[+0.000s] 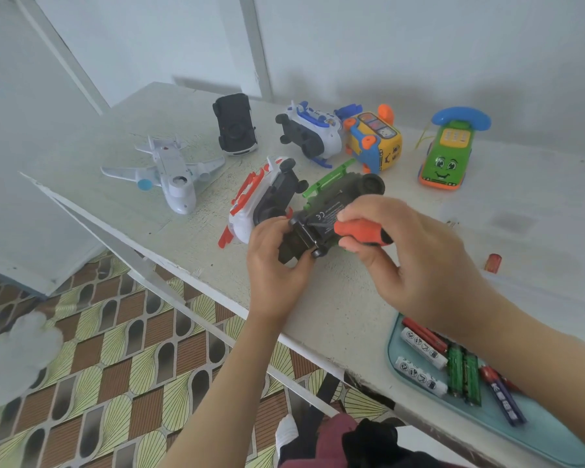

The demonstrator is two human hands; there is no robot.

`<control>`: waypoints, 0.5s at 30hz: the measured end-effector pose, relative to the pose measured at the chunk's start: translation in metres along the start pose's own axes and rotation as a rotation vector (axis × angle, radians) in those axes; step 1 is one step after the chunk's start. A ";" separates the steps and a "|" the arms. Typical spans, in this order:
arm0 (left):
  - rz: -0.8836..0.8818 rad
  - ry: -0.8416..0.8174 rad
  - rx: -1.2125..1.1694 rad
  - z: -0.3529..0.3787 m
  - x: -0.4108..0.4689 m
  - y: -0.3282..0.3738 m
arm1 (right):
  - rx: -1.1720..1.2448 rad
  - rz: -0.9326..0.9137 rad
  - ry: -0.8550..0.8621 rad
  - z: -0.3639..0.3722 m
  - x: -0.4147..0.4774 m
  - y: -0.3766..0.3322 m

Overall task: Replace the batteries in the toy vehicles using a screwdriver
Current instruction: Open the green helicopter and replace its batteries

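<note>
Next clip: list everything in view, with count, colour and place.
toy plane: 1, white, table's left
toy car: 1, black, back
blue-white toy: 1, back centre
toy bus: 1, yellow, beside it
toy phone: 1, green, back right
red-white toy: 1, centre, on its side
green toy vehicle: 1, green-black, held
screwdriver: 1, orange-black handle, on vehicle's underside
batteries: several, mixed colours, in tray
tray: 1, pale blue, near right
table: 1, white
left hand: grips vehicle
right hand: grips screwdriver
</note>
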State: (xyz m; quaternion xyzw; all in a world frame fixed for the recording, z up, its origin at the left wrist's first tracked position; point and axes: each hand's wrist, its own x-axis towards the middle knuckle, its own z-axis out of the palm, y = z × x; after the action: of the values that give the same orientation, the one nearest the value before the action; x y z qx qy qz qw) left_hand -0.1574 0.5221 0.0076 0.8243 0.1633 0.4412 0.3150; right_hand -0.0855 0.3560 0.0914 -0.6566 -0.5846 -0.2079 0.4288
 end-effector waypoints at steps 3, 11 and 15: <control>0.017 0.000 -0.008 0.000 -0.001 0.000 | 0.204 0.109 0.032 0.001 -0.002 0.004; 0.022 -0.006 0.001 0.001 -0.001 -0.003 | 0.194 0.154 0.167 -0.003 0.014 0.011; 0.027 -0.014 0.004 0.001 -0.002 -0.003 | 0.310 0.166 0.172 -0.004 0.024 0.010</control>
State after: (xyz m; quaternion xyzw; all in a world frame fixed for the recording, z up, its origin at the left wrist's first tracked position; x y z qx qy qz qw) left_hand -0.1580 0.5227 0.0042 0.8301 0.1509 0.4392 0.3087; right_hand -0.0696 0.3673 0.1089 -0.6087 -0.5146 -0.1346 0.5888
